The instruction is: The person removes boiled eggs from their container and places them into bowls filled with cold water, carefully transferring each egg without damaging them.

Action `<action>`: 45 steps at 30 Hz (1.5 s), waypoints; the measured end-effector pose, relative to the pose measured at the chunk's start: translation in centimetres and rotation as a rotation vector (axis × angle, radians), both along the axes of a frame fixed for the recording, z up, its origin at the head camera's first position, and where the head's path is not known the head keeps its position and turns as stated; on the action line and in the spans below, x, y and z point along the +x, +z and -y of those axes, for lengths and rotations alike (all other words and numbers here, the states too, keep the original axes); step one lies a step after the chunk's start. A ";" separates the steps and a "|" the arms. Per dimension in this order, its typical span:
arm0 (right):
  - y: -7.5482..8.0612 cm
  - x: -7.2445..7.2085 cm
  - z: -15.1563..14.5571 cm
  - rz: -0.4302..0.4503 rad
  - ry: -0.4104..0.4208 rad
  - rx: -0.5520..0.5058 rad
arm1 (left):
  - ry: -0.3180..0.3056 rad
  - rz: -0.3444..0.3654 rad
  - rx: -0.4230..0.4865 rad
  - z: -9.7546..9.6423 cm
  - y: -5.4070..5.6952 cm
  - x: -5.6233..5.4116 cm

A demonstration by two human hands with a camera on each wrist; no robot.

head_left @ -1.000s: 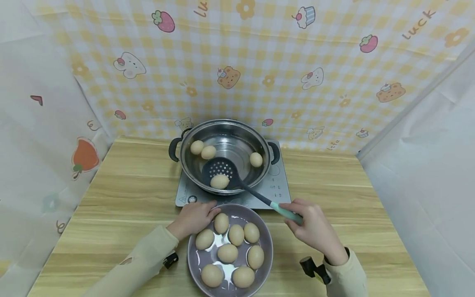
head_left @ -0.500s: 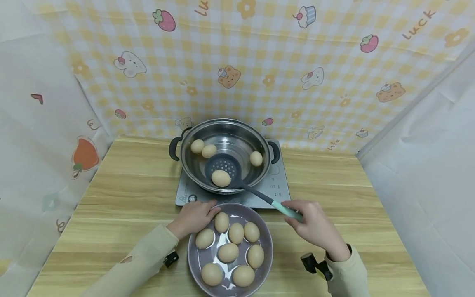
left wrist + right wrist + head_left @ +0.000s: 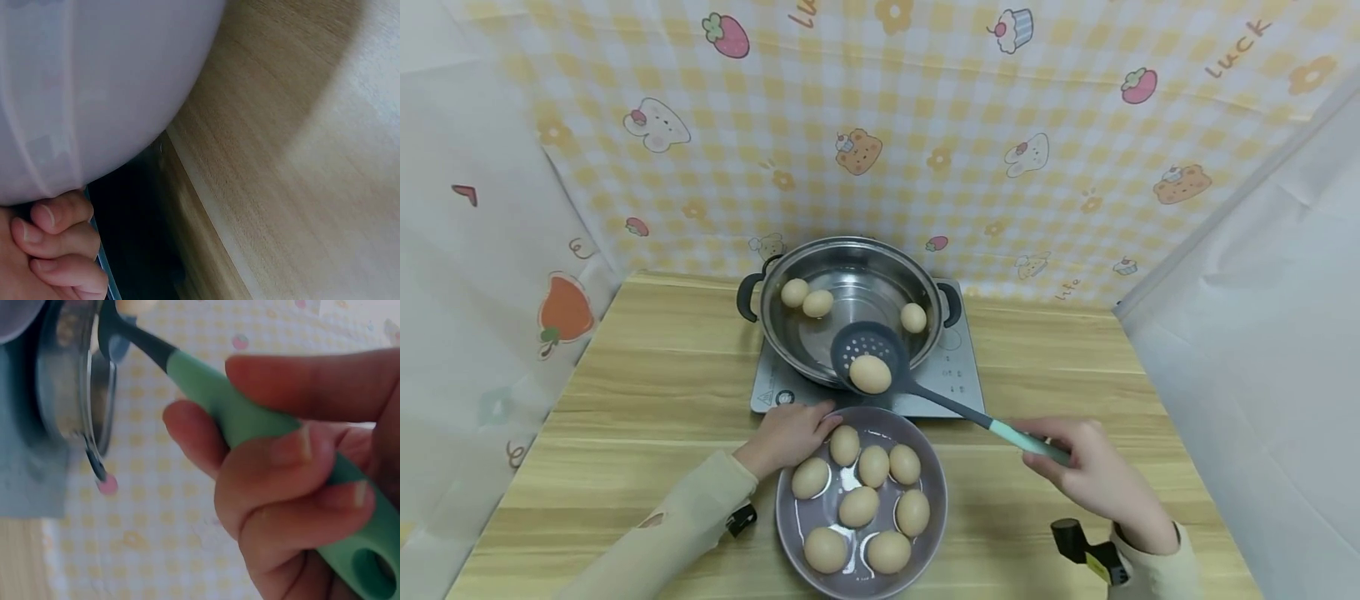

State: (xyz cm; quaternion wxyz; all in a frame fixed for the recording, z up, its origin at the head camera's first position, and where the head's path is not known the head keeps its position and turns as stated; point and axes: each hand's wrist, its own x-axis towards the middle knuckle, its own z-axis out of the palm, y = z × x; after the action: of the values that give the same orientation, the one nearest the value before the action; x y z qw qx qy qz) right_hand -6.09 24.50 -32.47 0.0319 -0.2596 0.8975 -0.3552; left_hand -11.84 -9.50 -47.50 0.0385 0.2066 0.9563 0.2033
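Observation:
My right hand (image 3: 1101, 471) grips the mint-green handle of a dark skimmer (image 3: 951, 403); in the right wrist view the fingers (image 3: 275, 481) wrap around that handle. One brown egg (image 3: 870, 374) lies in the skimmer's perforated head, which overlaps the front rim of the steel pot (image 3: 842, 350). Inside the pot are two eggs (image 3: 806, 298) at the left and one egg (image 3: 913, 317) at the right. My left hand (image 3: 786, 437) holds the upper left rim of a grey-purple bowl (image 3: 936, 508) with several eggs (image 3: 859, 507). Curled fingers (image 3: 69, 244) meet the bowl's outer wall in the left wrist view.
The pot stands on a silver induction cooker (image 3: 958, 367), its black handles (image 3: 747, 297) sticking out at either side. The bowl sits close to the cooker's front edge on a wood-grain table (image 3: 662, 383). A yellow checked cloth (image 3: 917, 108) hangs directly behind.
The skimmer has risen and come right and toward me with the egg in it, from inside the pot to over its front rim. My left hand stays at the bowl.

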 end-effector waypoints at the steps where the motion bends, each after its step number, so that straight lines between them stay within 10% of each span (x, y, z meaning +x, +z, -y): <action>1: 0.1 0.2 -0.4 0.002 0.007 -0.005 | 0.001 -0.003 0.000 0.0 0.0 0.0; 12: 0.1 2.7 -4.1 -0.028 0.031 0.009 | -0.001 -0.005 0.000 0.2 -0.1 -0.1; 29: -2.0 3.7 -4.0 0.199 0.199 0.007 | -0.011 0.055 -0.002 0.2 0.1 0.0; 45: -3.1 3.7 -3.4 -0.121 0.206 0.066 | -0.010 0.020 -0.008 0.0 0.2 0.1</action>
State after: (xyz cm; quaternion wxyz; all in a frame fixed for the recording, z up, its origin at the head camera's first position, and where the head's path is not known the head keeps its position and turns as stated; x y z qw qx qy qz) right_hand -2.43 27.86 -35.57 0.0224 -0.3703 0.8775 -0.3039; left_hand -11.72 -9.52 -47.33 0.0498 0.2093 0.9556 0.2015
